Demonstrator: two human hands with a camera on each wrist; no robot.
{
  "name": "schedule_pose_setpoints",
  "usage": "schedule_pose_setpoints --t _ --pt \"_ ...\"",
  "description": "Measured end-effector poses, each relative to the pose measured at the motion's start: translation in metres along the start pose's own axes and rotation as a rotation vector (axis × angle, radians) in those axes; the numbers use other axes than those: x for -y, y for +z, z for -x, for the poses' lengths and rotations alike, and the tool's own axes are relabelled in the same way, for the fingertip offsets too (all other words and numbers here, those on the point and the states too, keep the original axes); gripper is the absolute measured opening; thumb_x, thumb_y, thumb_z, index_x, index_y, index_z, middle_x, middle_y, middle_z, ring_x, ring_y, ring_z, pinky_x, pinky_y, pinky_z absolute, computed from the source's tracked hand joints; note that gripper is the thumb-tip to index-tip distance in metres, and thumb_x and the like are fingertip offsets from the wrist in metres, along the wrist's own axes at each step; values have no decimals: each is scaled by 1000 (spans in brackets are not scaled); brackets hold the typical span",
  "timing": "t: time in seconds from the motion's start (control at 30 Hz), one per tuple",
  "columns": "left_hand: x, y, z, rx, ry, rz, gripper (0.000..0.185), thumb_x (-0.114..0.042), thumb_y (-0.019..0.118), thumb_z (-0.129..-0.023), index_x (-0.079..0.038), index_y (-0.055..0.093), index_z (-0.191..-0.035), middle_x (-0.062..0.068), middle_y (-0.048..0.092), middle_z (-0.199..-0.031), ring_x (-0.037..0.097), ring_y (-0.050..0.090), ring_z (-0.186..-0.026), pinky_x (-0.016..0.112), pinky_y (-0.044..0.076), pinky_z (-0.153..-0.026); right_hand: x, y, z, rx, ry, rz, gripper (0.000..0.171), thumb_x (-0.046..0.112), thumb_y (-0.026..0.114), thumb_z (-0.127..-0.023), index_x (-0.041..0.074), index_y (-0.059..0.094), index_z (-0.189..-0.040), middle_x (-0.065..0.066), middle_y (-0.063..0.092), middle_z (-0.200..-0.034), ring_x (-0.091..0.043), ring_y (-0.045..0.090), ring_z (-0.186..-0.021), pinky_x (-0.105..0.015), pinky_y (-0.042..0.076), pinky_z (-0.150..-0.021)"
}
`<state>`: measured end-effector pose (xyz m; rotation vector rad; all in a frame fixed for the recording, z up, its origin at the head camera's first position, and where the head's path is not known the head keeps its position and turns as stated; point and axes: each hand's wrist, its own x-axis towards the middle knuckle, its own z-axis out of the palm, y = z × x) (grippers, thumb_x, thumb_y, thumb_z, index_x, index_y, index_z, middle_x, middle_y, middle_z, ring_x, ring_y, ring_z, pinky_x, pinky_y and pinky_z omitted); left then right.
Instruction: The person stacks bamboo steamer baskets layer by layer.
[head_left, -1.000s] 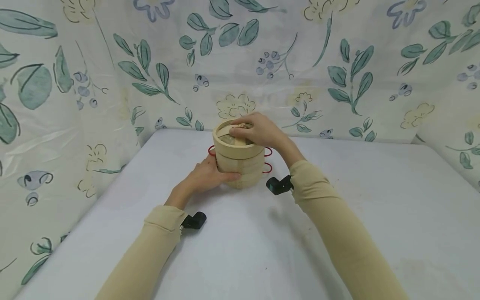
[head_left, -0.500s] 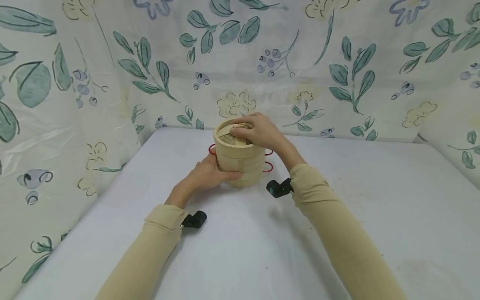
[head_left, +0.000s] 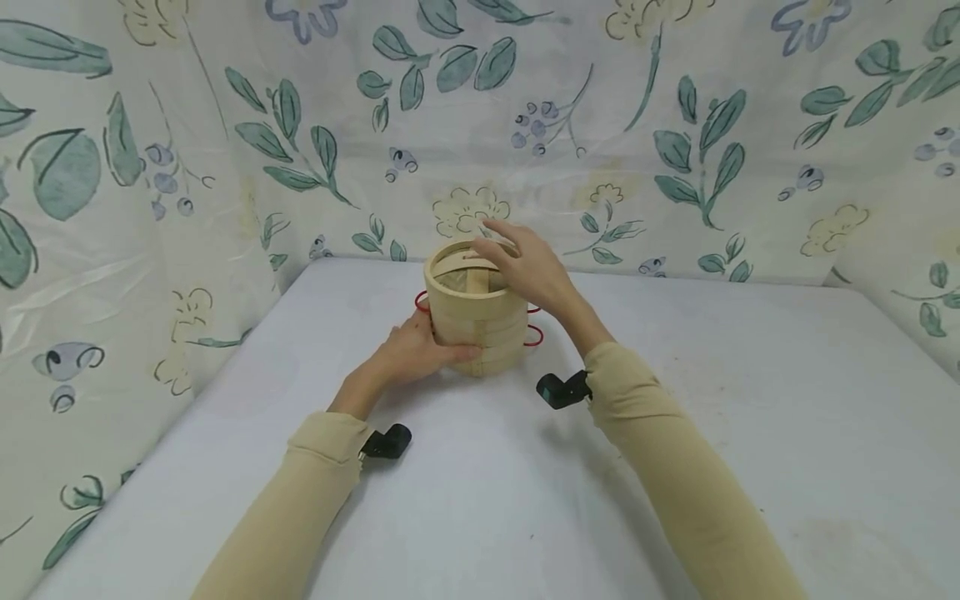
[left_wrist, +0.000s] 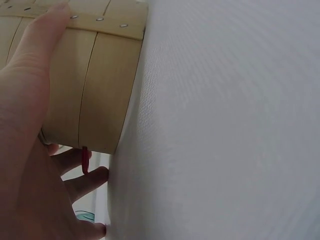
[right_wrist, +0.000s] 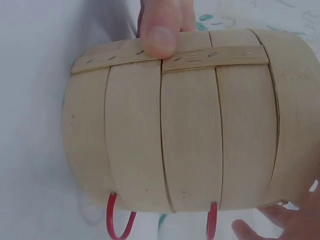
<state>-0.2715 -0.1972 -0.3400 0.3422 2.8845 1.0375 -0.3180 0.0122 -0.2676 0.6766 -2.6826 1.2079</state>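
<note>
A round two-tier bamboo steamer [head_left: 491, 321] stands upright on the table with its lid [head_left: 477, 282] on top. My left hand [head_left: 408, 350] grips its left side low down, thumb across the front seam. In the left wrist view, the fingers [left_wrist: 87, 183] of that hand spread behind the steamer wall [left_wrist: 107, 90], near a red loop [left_wrist: 85, 160]. Over the lid's right rim hovers my right hand [head_left: 536, 271], fingers loosely bent and holding nothing. The right wrist view has part of this hand [right_wrist: 300, 217] beside the lid end; whether it touches the rim I cannot tell.
Red loops [head_left: 533, 336] stick out from both sides of the steamer. A white cloth covers the table [head_left: 480, 500]. Close behind the steamer hangs a floral curtain [head_left: 555, 167], which also runs along the left and right sides.
My right hand has let go of the lid's handle strap and moved slightly up and right. The left hand keeps its hold, and the steamer stays in place.
</note>
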Motion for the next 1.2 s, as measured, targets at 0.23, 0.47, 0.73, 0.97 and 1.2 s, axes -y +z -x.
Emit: schedule_pose_setpoints --t 0.23,0.47,0.73,0.97,1.2 --pt "6 -3 1 13 -26 -21 94 -62 74 -77 -12 33 -145 15 53 -140 35 46 -132 61 23 -112 -14 -8 14 -49 -8 -57 66 61 44 -96 28 38 -153 -8 39 -154 -33 43 -136 -56 42 -102" --pt "11 -10 4 34 -58 -21 88 -58 72 -81 -2 37 -139 23 51 -134 39 47 -127 54 40 -104 -35 -21 30 -72 27 -36 64 54 48 -98 24 36 -154 -7 38 -156 -34 41 -137 -58 41 -103" --pt "19 -20 6 33 -39 -18 87 -57 72 -83 -2 37 -141 24 49 -136 41 46 -128 56 40 -104 -66 -41 56 -75 50 33 66 53 50 -98 22 35 -154 -8 33 -159 -34 35 -142 -62 33 -109" --pt "26 -28 8 47 -1 3 96 -55 69 -86 -10 19 -155 26 34 -153 46 28 -142 64 26 -112 -98 -65 85 -47 6 131 65 47 52 -101 15 34 -154 -12 32 -159 -36 23 -148 -60 19 -116" --pt "30 -42 13 95 -63 23 109 -61 63 -88 -2 2 -157 27 19 -158 44 11 -149 64 14 -116 -120 -89 112 -32 63 248 65 45 54 -100 15 35 -154 -15 31 -159 -42 22 -146 -71 16 -111"
